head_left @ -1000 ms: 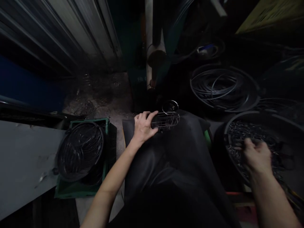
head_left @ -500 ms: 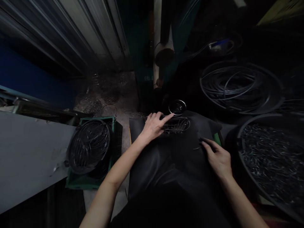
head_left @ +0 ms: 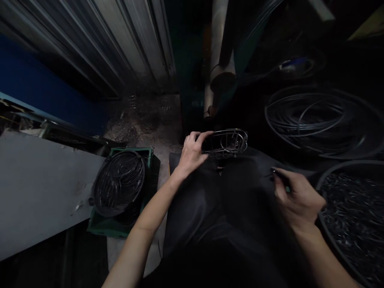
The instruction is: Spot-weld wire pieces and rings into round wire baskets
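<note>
- Around you is a dim workshop: ribbed metal sheeting [head_left: 135, 44] and a blue panel [head_left: 45, 76] stand at the upper left, above a grey floor [head_left: 171, 108] strewn with wire scraps [head_left: 126, 130].
- Your left hand [head_left: 193, 152] is clamped on the left end of a wire basket [head_left: 230, 151], index finger along the far rim and thumb at the near one.
- Your right hand [head_left: 295, 196], well apart from the left, has thumb and finger pinched on a small piece [head_left: 273, 171] with a bright glint; its full shape is too dark and blurred to make out.
- The basket sits in front of you, tilted, at the far edge of the dark cloth [head_left: 207, 200] that covers your lap.
- Beyond the basket, a thick metal pipe [head_left: 220, 36] comes down, its lower end apart from the wires.
- Just beside your right hand, a large dark tub [head_left: 354, 163] holds a heap of small metal bits [head_left: 357, 216].
- Behind that tub, a second round container [head_left: 266, 114] carries coiled wire [head_left: 303, 130].
- On your left, a green crate [head_left: 102, 227] bears a black basin [head_left: 96, 190] full of wire loops [head_left: 126, 176], next to a pale grey board [head_left: 45, 192].
</note>
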Available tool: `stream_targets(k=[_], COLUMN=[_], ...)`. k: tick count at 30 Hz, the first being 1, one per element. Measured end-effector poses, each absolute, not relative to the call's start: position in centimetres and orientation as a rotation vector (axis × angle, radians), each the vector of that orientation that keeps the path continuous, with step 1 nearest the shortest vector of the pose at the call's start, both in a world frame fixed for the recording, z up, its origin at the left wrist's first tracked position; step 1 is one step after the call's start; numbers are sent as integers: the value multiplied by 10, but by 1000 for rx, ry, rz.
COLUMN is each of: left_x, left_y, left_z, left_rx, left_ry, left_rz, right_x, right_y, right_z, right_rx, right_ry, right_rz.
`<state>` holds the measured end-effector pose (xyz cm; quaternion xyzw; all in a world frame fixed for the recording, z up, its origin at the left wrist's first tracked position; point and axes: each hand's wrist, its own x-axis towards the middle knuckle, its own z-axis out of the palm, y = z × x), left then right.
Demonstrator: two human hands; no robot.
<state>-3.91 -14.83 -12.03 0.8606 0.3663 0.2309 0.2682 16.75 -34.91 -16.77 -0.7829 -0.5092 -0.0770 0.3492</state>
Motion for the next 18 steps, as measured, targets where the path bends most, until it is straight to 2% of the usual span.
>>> stream_targets(k=[2,5,7,10,14,18], left_x=[-39,-41,-42,-41,-36,-35], left_y=[-148,-146,-145,-144,-146,-148], left_z=[-121,-120,-120,-121,-125,-127], left_rx=[2321,2309,2313,2365,2464,2527], left_ry=[1015,1042,1054,1075,1119,1141], left_rz=[645,650,648,681,708,716], right_x=[172,179,179,165,137,124], right_y=[-346,-345,-338,-316,-272,-237], right_z=[-171,-193,-198,-174,-123,-110], right_rx=[-2045,-2010,-1949,-1913,-1855,-1799], right_ry=[-1512,-1782,-1721,-1441,-1231,-1085], right_rz=[-295,-122,-42,17,311,530])
